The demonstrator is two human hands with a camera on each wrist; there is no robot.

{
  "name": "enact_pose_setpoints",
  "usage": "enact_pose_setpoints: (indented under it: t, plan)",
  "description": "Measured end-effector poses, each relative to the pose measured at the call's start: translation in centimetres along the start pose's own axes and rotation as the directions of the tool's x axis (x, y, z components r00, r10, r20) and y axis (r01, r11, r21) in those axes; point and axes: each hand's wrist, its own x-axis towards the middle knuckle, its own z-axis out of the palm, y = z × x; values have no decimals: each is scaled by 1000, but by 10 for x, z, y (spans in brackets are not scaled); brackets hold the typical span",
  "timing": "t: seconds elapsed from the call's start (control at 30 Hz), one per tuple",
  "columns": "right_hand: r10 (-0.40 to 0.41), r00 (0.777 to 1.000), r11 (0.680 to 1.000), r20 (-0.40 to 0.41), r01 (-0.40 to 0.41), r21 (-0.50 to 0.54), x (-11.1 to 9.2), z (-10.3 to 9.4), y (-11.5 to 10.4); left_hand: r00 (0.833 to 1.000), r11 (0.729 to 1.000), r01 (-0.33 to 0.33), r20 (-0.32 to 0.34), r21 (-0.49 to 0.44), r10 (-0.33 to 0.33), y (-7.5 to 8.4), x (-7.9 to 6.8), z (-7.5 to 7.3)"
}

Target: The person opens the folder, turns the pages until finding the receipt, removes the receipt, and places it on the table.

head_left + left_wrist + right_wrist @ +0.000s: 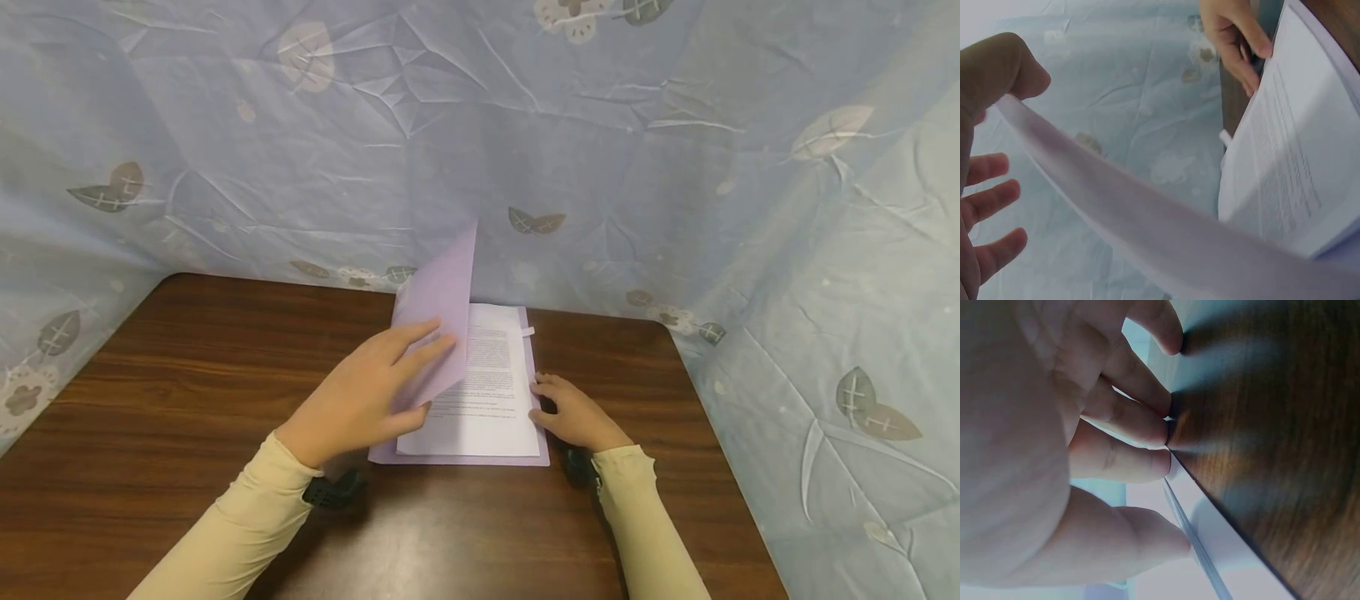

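A pale purple paper folder (537, 454) lies on the table with its front cover (440, 287) raised on the left. Printed white sheets (480, 433) lie inside. Against the outer face of the cover rest the straight, spread fingers of my left hand (360, 392); its thumb sits by the cover's lower edge. My right hand (577, 412) rests at the folder's right edge. In the right wrist view, the right thumb (1154, 540) touches the edges of the sheets, while other fingertips rest at the folder's rim and on the wood.
A dark brown wooden table (202, 375) with rounded far corners carries the folder. Blue-grey cloth (337, 192) with a leaf print hangs behind and at both sides. A small white tab (528, 332) sticks out at the sheets' upper right.
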Motion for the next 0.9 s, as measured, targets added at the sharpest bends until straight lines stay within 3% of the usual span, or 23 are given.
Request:
enact_pose_setpoints:
  t: [0.43,0.9]
  plan:
    - [0,1000,1000,11,0,1,2,0,3,994,999,-10,-108,-52,5,-23,-22,-36]
    - [-8,1000,999,18,7,52,1,-1,3,973,996,91,-213,-7,-91,-39,-44,-78]
